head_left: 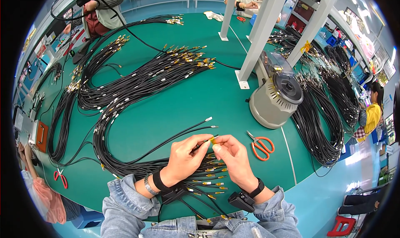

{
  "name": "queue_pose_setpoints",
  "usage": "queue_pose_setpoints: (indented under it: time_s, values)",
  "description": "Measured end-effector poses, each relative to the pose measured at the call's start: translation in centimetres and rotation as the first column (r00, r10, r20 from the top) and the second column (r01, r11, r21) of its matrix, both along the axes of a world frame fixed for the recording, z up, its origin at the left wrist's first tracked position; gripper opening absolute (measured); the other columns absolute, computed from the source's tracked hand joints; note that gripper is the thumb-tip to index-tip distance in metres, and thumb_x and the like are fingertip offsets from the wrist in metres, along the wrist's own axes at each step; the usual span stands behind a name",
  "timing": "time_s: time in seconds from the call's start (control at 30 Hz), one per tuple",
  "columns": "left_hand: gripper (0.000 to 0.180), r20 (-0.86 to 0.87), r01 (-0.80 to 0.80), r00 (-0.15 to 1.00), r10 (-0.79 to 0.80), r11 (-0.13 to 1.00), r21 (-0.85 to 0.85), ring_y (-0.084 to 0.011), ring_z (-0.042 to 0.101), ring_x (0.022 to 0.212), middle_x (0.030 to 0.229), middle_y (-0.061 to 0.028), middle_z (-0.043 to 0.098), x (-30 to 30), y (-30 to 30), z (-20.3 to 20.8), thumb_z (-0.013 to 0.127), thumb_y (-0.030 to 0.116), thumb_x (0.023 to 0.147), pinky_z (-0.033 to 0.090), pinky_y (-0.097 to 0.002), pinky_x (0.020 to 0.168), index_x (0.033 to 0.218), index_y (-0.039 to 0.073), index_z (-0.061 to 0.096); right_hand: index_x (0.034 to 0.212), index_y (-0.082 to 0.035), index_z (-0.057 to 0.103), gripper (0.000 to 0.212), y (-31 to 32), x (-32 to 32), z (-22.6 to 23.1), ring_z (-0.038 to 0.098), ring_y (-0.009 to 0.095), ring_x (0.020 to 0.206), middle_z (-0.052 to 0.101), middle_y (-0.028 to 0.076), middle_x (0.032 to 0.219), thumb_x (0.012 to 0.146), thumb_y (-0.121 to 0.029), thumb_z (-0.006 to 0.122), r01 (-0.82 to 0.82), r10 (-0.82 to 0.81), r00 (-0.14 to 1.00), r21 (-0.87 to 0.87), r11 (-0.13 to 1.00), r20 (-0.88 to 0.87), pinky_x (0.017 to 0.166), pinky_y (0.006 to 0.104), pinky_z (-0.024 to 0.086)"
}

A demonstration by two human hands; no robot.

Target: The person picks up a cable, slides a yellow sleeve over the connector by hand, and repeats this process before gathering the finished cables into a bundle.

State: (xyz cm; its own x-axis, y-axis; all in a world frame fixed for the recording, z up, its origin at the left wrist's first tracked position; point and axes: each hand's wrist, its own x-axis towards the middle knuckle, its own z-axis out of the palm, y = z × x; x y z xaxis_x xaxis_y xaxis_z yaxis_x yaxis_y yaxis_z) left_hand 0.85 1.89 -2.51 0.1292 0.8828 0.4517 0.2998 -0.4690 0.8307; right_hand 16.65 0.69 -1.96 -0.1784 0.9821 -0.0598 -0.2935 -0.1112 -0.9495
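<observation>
My left hand (183, 158) is closed around a black cable near its end, thumb and fingers pinched together. A small piece of yellow tape (213, 139) sits at that cable's end, between my two hands. On its right side my right hand (234, 158) pinches the tape with thumb and fingertips. Beneath my hands spreads a bundle of black cables (137, 168), many ends carrying yellow wraps and white tags. Two loose cable ends (183, 132) stick out beyond my left hand. Orange-handled scissors (262, 146) lie just right of my right hand, blades pointing away.
A grey tape dispenser (273, 100) stands beyond the scissors, beside white metal posts (252, 50). More cable bundles (141, 77) cover the green table's (166, 113) far left, and others (321, 125) its right. Red-handled scissors (61, 178) lie at left. Several people work around the table.
</observation>
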Motion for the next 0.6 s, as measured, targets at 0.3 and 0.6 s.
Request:
queue_pose_setpoints:
  time_s: [0.3, 0.6]
  values:
    - [0.008, 0.021, 0.036, 0.999, -0.035, 0.999, -0.026, -0.0095, 0.06, 0.051, 0.069, -0.0083, 0.067, -0.1, 0.01, -0.47, 0.062, 0.001, 0.087, 0.044, -0.0217, 0.045, 0.092, -0.003, 0.058, 0.09, -0.001, 0.062, 0.012, 0.07, 0.2, -0.23, 0.049, 0.005, 0.07, 0.058, -0.002, 0.082, 0.089, -0.013, 0.065, 0.014, -0.014, 1.0, 0.02, 1.0, -0.003, 0.064, 0.0197, 0.04]
    - [0.008, 0.016, 0.059, 0.998, -0.059, 0.998, -0.033, -0.0082, 0.054, 0.044, 0.062, -0.0064, 0.064, 0.04, -0.19, -0.02, 0.059, 0.003, 0.09, 0.04, -0.0217, 0.041, 0.085, -0.002, 0.056, 0.09, -0.001, 0.064, 0.012, 0.05, 0.2, -0.12, 0.049, 0.004, 0.071, 0.059, -0.001, 0.086, 0.088, -0.012, 0.066, 0.012, -0.012, 1.0, 0.035, 0.999, -0.013, 0.064, 0.0195, 0.04]
